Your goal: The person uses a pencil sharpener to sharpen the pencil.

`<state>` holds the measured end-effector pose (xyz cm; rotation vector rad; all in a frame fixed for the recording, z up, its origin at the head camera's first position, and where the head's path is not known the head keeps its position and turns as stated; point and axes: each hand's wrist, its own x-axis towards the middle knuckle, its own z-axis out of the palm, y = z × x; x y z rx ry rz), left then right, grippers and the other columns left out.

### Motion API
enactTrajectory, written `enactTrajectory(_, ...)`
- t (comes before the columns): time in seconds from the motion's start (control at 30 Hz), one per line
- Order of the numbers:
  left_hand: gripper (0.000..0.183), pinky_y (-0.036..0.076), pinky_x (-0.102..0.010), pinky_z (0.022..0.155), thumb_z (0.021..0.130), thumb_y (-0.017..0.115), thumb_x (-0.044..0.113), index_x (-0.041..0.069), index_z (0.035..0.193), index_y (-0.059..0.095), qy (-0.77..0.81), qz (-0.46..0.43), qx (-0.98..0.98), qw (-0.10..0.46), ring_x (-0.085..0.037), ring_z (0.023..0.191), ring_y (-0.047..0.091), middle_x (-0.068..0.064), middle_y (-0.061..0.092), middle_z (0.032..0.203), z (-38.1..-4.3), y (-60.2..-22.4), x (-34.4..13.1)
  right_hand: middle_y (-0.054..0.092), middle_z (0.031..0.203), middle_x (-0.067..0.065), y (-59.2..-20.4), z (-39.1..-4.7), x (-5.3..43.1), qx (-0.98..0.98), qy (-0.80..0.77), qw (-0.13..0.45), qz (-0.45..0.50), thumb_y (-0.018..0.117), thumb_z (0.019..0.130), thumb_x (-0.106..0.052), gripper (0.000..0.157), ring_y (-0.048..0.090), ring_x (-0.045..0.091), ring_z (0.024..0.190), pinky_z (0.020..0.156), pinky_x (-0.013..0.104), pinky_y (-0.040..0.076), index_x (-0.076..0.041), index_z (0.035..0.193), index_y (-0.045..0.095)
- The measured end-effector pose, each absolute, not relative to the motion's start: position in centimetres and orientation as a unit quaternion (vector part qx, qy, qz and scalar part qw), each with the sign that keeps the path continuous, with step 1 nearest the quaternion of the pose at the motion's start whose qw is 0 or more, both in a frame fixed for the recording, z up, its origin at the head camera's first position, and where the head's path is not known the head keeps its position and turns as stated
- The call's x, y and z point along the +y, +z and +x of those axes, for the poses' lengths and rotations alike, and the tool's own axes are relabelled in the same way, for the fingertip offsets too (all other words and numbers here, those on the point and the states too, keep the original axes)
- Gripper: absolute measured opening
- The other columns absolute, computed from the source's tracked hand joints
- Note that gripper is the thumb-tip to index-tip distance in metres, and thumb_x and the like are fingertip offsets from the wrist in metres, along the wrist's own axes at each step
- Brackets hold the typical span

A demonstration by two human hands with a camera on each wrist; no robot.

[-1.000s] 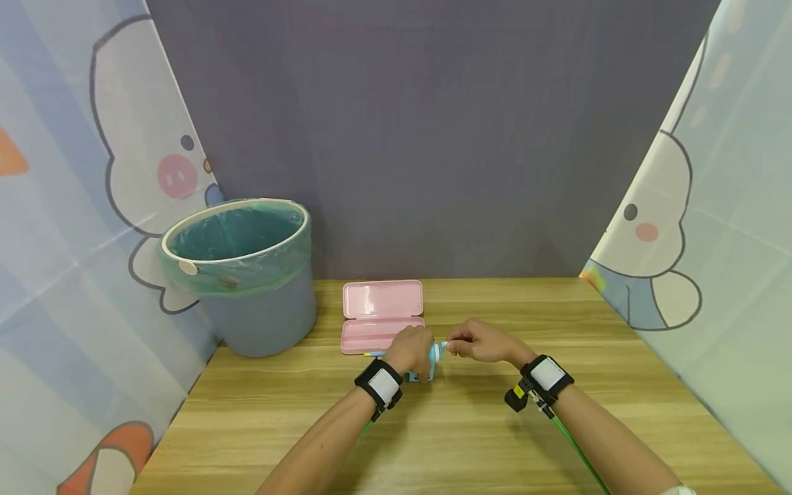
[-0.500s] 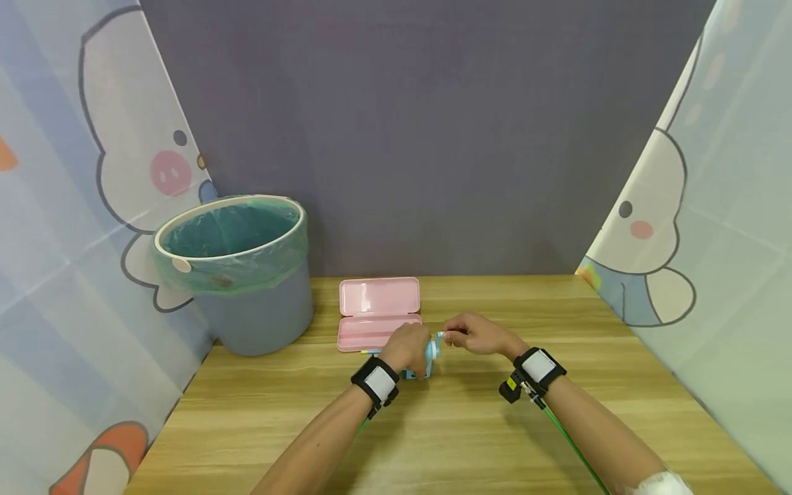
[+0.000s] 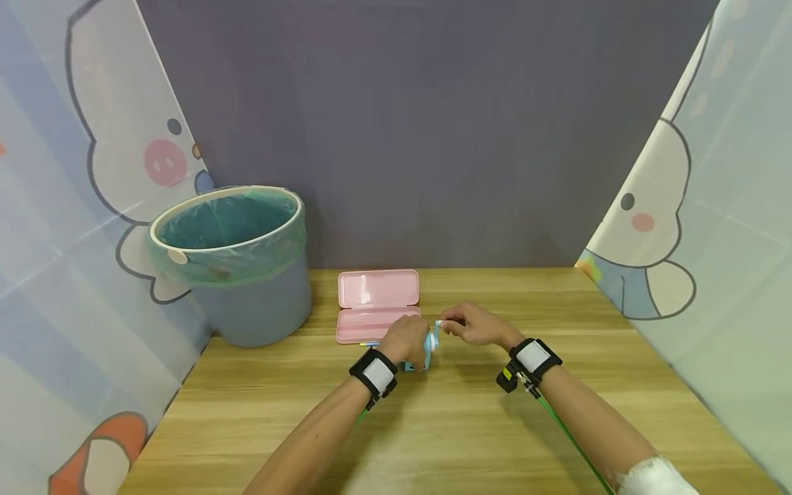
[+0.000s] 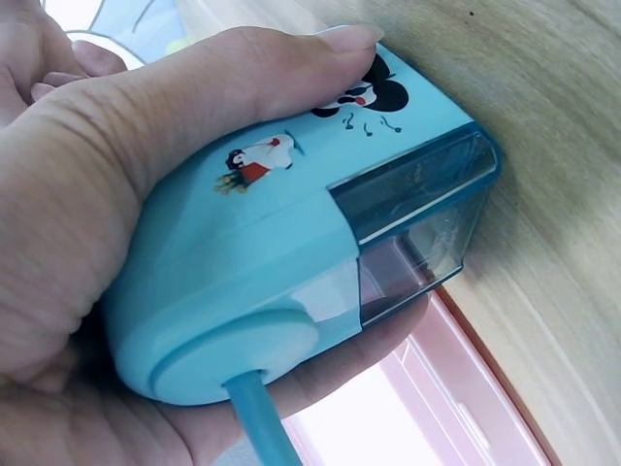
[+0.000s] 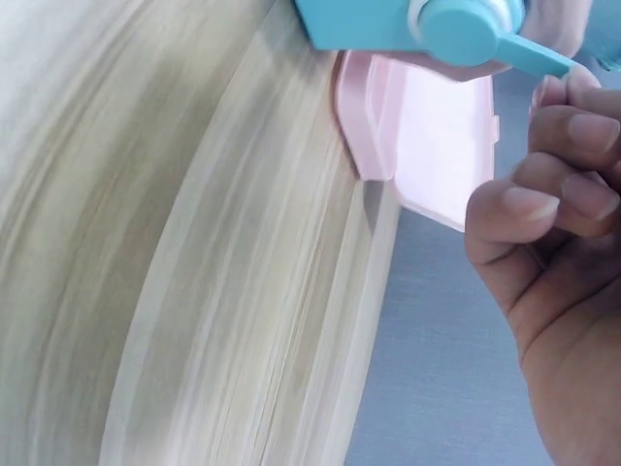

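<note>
My left hand (image 3: 405, 338) grips a light blue crank pencil sharpener (image 4: 243, 262) low over the table, its thumb laid across the printed cartoon side. A clear, dark-tinted shavings drawer (image 4: 417, 228) shows at the sharpener's base. From the other side of that hand sticks out the end of a blue and yellow pencil (image 3: 369, 344); the rest is hidden. My right hand (image 3: 473, 323) pinches the knob end of the crank (image 5: 532, 55) between thumb and forefinger. The crank arm points upward in the head view.
Behind the left hand lies an open pink pencil case (image 3: 378, 289) with its lid folded back. A grey-blue bin (image 3: 266, 302) with a green liner stands at the back left. Printed curtains flank the wooden table (image 3: 433, 426), and a dark cloth (image 3: 433, 137) hangs behind.
The crank has swung from pointing right to pointing up, the right hand rising slightly with it. The left hand keeps its grip on the sharpener. The head view has shifted a little.
</note>
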<state>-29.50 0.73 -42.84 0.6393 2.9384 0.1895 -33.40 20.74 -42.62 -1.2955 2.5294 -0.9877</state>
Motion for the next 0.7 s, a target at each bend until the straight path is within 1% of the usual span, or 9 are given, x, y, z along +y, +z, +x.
enactTrajectory(0.07,0.041,0.052,-0.023,0.06,0.06,0.101,0.02,0.012,0.083,0.067,0.062,0.21,0.974,0.064,-0.012,0.067,0.055,0.003,0.061,0.077,-29.6,-42.8,0.7,0.04,0.065,-0.012,-42.8,-33.8,20.6,0.84,-0.326,0.06,-0.429,0.055,0.106,-0.014,0.029,0.034,-0.001,0.054,0.055,0.019,0.034,-0.015,0.078,0.06)
enactTrajectory(0.3,0.041,0.053,-0.023,0.062,0.059,0.101,0.02,0.013,0.082,0.067,0.061,0.206,0.974,0.068,-0.012,0.069,0.057,0.003,0.062,0.078,-29.5,-42.8,0.7,0.043,0.065,-0.012,-43.4,-34.8,20.2,0.851,-0.311,0.057,-0.42,0.055,0.105,-0.012,0.03,0.038,0.0,0.056,0.057,0.02,0.036,0.002,0.081,0.062)
enactTrajectory(0.53,0.04,0.053,-0.024,0.064,0.061,0.101,0.022,0.014,0.079,0.066,0.055,0.205,0.975,0.069,-0.014,0.072,0.057,0.003,0.062,0.079,-29.6,-42.9,0.8,0.042,0.064,-0.012,-44.2,-35.5,19.8,0.857,-0.297,0.054,-0.417,0.054,0.103,-0.007,0.029,0.037,-0.001,0.056,0.057,0.019,0.036,0.0,0.075,0.059)
enactTrajectory(0.7,0.042,0.053,-0.024,0.065,0.059,0.102,0.023,0.013,0.081,0.067,0.052,0.207,0.975,0.067,-0.013,0.073,0.057,0.003,0.063,0.08,-29.6,-42.9,0.8,0.042,0.065,-0.012,-44.2,-35.7,19.8,0.855,-0.29,0.053,-0.427,0.054,0.102,-0.006,0.028,0.038,-0.001,0.056,0.056,0.019,0.036,0.0,0.076,0.059)
